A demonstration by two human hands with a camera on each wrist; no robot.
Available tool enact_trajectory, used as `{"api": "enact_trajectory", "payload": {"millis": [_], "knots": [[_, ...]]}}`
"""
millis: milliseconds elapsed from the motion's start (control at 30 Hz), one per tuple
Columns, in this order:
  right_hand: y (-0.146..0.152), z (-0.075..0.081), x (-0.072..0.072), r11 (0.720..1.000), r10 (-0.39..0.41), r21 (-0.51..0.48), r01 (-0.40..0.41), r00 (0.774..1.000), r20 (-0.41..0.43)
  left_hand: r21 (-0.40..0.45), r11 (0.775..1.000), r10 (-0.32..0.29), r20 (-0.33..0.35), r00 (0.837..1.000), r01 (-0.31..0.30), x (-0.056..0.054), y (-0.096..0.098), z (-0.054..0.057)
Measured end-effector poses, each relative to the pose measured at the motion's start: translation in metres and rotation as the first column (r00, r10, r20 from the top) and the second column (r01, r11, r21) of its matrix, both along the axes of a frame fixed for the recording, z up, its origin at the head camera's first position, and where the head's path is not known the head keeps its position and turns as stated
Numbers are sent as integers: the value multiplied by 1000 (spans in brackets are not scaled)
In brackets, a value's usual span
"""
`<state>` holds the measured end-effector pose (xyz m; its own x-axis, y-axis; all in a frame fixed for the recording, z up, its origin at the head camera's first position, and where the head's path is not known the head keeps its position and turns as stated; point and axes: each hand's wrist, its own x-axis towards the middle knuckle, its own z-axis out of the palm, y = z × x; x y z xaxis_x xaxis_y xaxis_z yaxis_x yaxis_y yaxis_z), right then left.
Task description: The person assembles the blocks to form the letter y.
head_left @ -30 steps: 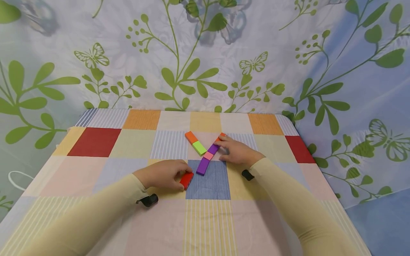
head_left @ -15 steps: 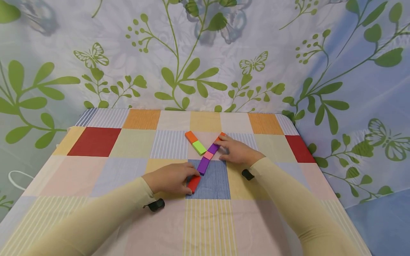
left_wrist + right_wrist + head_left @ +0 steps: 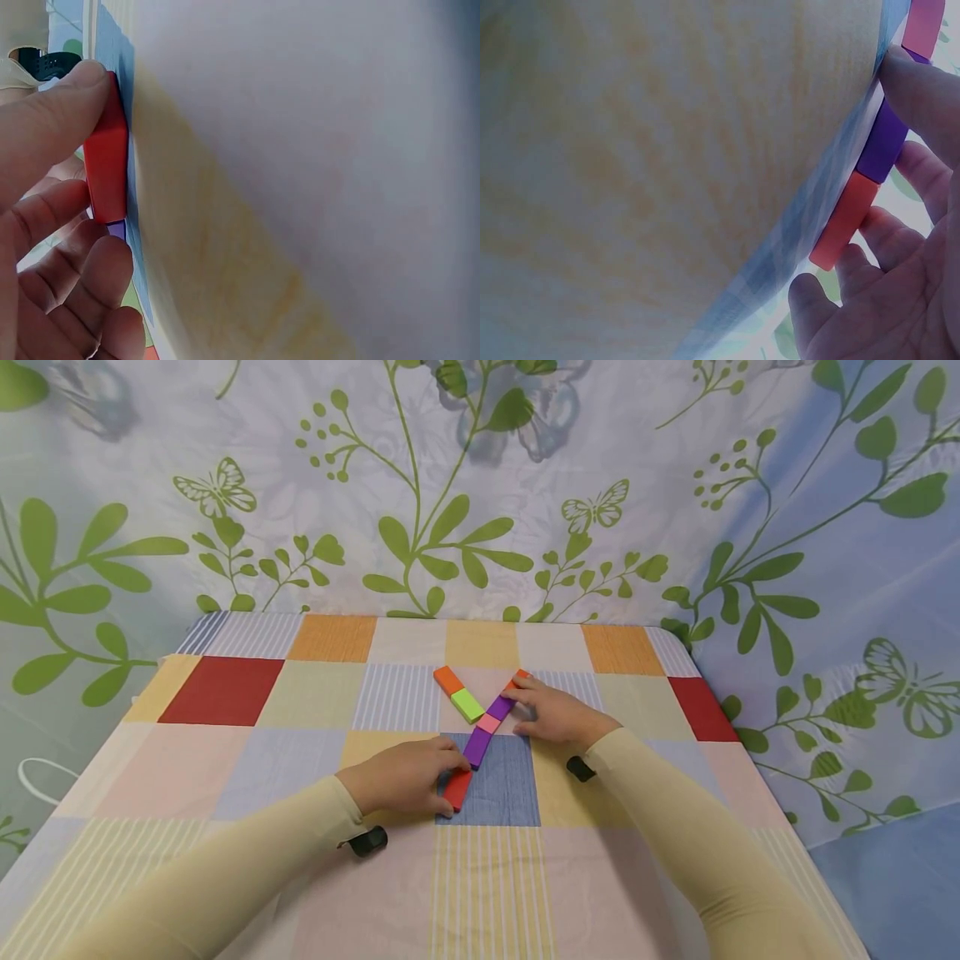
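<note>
In the head view my left hand [image 3: 408, 777] pinches a red block [image 3: 457, 790] at the lower end of a slanting row. The left wrist view shows the thumb at one end of that red block [image 3: 106, 169] and fingers at the other. Above it in the row come a purple block [image 3: 477, 747], a pink block [image 3: 488, 723], a second purple block [image 3: 499, 707] and an orange block [image 3: 521, 676]. My right hand [image 3: 562, 717] holds the upper purple block [image 3: 885, 142] between thumb and index finger; other fingers lie along the orange block [image 3: 845, 221].
Left of the row, an orange block [image 3: 447, 680] and a lime green block [image 3: 467, 706] lie end to end, slanting toward the row's middle. A patchwork cloth [image 3: 300, 693] covers the table. Behind it hangs a leaf-patterned curtain [image 3: 480, 468].
My left hand has moved right with the red block, bringing it up to the lower purple block and in line with the row. My right hand has stayed in place.
</note>
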<state>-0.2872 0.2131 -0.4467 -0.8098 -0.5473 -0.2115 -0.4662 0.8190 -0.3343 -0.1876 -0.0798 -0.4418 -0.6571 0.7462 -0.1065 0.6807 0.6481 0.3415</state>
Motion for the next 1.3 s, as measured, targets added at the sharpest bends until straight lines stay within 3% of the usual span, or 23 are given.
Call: {"api": "enact_trajectory", "payload": {"millis": [233, 600, 1300], "knots": [[0, 1, 0, 1000, 14, -4, -14, 1000, -3, 11, 1000, 5, 13, 1000, -5, 1, 3, 5], [-1, 1, -1, 1000, 14, -7, -14, 1000, -6, 1, 998, 61, 50, 997, -62, -1, 3, 4], [-1, -3, -1, 1000, -1, 3, 1, 1000, -11, -20, 997, 77, 53, 996, -76, -4, 6, 2]]}}
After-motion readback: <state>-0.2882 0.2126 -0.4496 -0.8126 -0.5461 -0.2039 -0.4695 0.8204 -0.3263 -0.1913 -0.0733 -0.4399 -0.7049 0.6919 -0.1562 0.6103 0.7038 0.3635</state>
